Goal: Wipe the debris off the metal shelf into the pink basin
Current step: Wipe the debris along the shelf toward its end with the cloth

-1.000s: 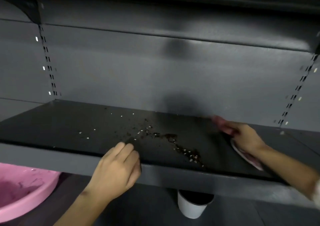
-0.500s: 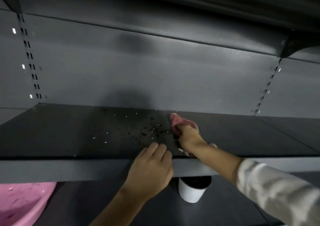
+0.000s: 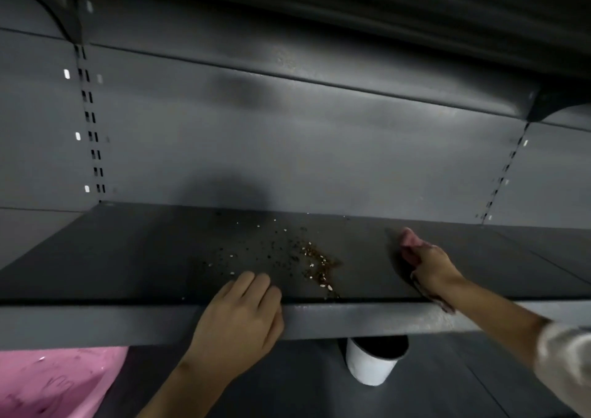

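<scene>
Right hand (image 3: 427,265) grips pink cloth (image 3: 410,237) on metal shelf (image 3: 134,257), right of debris (image 3: 315,264). Left hand (image 3: 238,318) lies open on near edge. Pink basin (image 3: 54,382) low left.

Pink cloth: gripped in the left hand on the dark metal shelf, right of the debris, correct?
Wrong hand. The head view shows the right hand gripping the pink cloth on the dark metal shelf, right of the debris.

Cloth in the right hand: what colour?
Pink; the cloth shows above the right hand in the head view.
</scene>
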The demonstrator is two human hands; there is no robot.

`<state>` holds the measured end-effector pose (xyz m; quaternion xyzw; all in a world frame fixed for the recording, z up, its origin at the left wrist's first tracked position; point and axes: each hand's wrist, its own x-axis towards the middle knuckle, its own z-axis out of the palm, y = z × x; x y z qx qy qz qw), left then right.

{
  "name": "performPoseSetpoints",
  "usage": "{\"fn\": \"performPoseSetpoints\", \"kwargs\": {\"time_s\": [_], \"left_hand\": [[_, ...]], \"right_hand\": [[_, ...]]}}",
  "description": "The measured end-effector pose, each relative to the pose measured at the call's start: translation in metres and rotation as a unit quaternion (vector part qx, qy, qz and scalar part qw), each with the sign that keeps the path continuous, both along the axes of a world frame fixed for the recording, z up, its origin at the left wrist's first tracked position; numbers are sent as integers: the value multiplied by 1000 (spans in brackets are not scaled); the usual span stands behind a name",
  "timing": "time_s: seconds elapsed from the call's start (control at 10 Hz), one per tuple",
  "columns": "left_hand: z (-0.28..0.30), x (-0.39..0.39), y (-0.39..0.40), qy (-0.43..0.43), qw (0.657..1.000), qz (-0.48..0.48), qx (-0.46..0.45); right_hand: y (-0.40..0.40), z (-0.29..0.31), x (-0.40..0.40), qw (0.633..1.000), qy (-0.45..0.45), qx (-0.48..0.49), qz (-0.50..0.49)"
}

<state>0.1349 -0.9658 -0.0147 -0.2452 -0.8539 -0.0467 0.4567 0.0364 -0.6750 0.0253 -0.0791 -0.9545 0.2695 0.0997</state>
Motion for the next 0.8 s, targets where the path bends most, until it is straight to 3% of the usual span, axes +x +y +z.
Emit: {"fn": "performPoseSetpoints", "kwargs": {"time_s": [0.1, 0.2, 0.3, 0.4, 0.6, 0.7, 0.8], "left_hand": [[-2, -1, 4, 6, 1000, 2, 0], [-3, -3, 7, 11, 1000, 7, 9], [-3, -3, 7, 16, 1000, 17, 5], [0, -2, 0, 21, 999, 26, 7], [2, -4, -16, 26, 998, 42, 23], [-1, -5, -14, 19, 999, 36, 15], [1, -6, -12, 25, 999, 39, 17]], "right_hand": [[-37, -10, 0, 996, 52, -75, 0], [-96, -10, -1, 995, -10, 25, 97], [-136, -13, 2, 980, 7, -16, 200], [-143, -6, 3, 961, 31, -135, 237], [-42, 22, -60, 989, 92, -66, 100], [-5, 14, -90, 998, 17, -61, -8], [-28, 4, -108, 1000, -14, -5, -3]]}}
